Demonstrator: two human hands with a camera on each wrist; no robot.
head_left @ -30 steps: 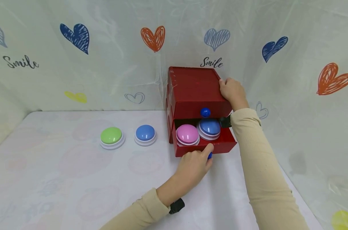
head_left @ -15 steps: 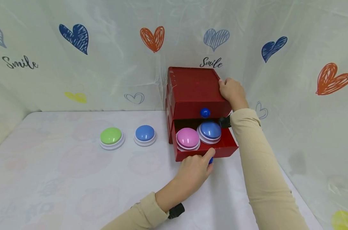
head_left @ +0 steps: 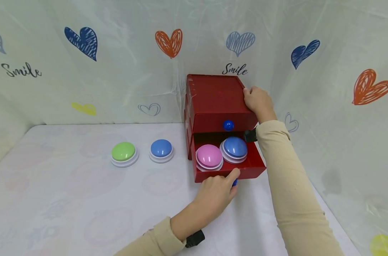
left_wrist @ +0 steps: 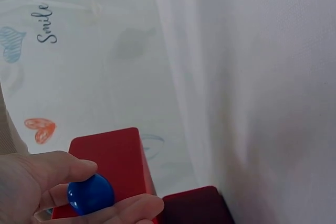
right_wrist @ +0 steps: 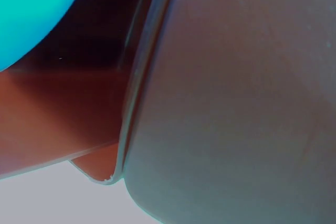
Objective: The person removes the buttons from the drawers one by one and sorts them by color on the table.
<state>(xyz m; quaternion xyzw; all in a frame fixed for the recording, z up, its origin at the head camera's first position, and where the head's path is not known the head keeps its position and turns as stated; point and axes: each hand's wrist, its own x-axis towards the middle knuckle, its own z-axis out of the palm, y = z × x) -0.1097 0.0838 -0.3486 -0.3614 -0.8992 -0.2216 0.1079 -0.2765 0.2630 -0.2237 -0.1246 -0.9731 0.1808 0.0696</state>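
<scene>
In the head view, my left hand (head_left: 213, 195) pinches the blue ball knob (head_left: 235, 182) of the pulled-out lower drawer (head_left: 251, 173). The left wrist view shows that knob (left_wrist: 90, 194) between thumb and fingers. Inside the drawer sit a pink push button (head_left: 209, 155) at the left and a blue push button (head_left: 235, 147) at the right, both on white bases. My right hand (head_left: 259, 103) grips the top right edge of the red drawer box (head_left: 216, 94); its lower fingers are hidden. The right wrist view catches part of the blue button (right_wrist: 31, 14), looking cyan, without the hand.
The upper drawer, with its own blue knob (head_left: 228, 125), is closed. A green push button (head_left: 123, 152) and another blue one (head_left: 161, 148) stand on the white table (head_left: 85, 206) left of the box. A sheet printed with hearts (head_left: 117, 71) hangs right behind the box.
The lower drawer has slid further out toward me with my left hand on its knob, carrying the pink and blue buttons along. My right hand stays on the box.
</scene>
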